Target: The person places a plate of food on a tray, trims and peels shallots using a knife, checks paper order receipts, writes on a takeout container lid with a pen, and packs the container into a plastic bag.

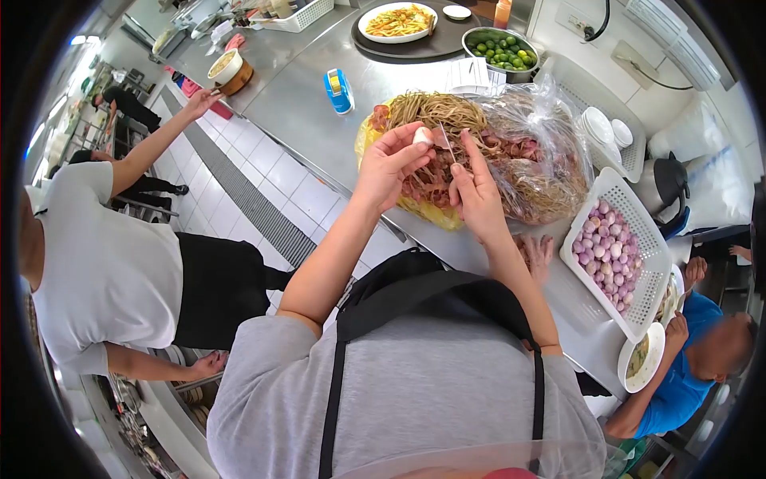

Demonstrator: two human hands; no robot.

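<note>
My left hand (388, 164) pinches a small pale shallot (423, 136) between thumb and fingertips. Close beside it, my right hand (477, 195) grips a small knife (446, 140), its thin blade pointing up and forefinger stretched alongside. Both hands are above a yellow bag (365, 144) of reddish shallots with long dry stalks (435, 108). A clear plastic bag (550, 164) with more stalked shallots lies to the right. Nearer me on the right, a white perforated basket (656, 263) holds many purple shallots (608, 247).
A tape dispenser (338, 91), a bowl of green limes (501, 49) and a plate of food (397, 22) on a dark tray stand farther back. A person in white (120, 255) reaches out at left. Another person in blue (686, 359) sits eating at right.
</note>
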